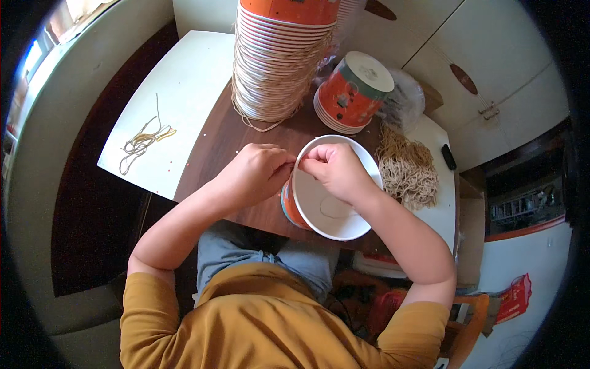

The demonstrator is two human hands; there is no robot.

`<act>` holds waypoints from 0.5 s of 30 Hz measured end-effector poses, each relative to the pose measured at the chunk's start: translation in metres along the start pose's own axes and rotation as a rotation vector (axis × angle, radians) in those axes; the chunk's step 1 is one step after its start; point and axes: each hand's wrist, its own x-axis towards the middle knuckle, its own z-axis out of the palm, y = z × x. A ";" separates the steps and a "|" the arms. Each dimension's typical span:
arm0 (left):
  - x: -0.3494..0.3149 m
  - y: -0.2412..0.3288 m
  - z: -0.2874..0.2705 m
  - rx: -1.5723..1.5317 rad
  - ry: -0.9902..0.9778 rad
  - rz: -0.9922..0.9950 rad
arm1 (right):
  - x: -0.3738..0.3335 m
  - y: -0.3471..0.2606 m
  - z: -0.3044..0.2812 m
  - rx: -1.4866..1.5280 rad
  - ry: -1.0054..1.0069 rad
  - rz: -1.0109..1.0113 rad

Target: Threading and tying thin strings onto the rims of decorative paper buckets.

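A large paper bucket (335, 229), white inside and orange outside, leans tilted at the table's near edge with its mouth toward me. At the left part of its rim, my left hand (261, 169) is closed just outside the wall, fingertips pinched together. Just inside the rim, my right hand (338, 169) is closed in a pinch too, and the two hands' fingertips nearly meet across the edge. What either pinch holds is hidden. Inside the bucket, below my right hand, a thin cord (332, 216) curves against the white surface.
A tall stack of paper buckets (276, 67) with cords hanging round it stands behind. Beside it is a shorter upside-down stack (350, 101). Beige cords (409, 169) are heaped at right; a few loose cords (144, 141) lie left. A black object (448, 157) sits at the right edge.
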 end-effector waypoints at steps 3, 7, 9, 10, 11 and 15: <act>-0.005 0.005 -0.001 -0.123 0.010 -0.123 | -0.010 -0.001 0.000 0.029 0.033 -0.004; -0.010 0.005 0.000 -0.161 -0.011 -0.189 | -0.018 0.001 -0.001 -0.001 0.032 0.006; -0.011 0.004 0.002 -0.179 -0.017 -0.201 | -0.018 0.004 0.000 -0.001 0.045 -0.027; -0.012 0.004 0.002 -0.156 -0.007 -0.200 | -0.018 0.005 0.001 -0.003 0.056 -0.059; -0.012 0.005 0.002 -0.133 0.003 -0.199 | -0.019 0.005 0.002 -0.001 0.059 -0.059; -0.008 0.010 -0.002 -0.127 -0.058 -0.279 | -0.017 0.003 0.005 -0.030 0.078 -0.013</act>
